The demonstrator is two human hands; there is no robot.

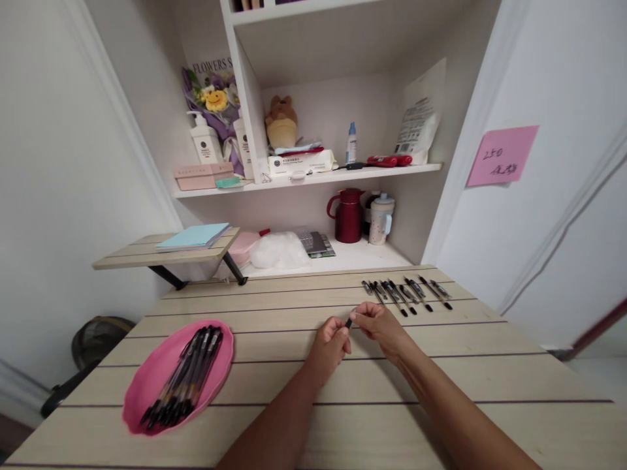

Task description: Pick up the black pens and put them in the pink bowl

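Observation:
Both of my hands meet over the middle of the wooden table. My left hand and my right hand are each pinched on a small black pen part held between them; only a short dark tip shows. A pink tray at the left front holds several black pens. A row of several black pens lies on the table just beyond my right hand.
A small side shelf with a blue notebook juts out at the left. Behind the table, alcove shelves carry a red jug, a cup, bottles, a plush toy and boxes. A pink note sticks on the right wall.

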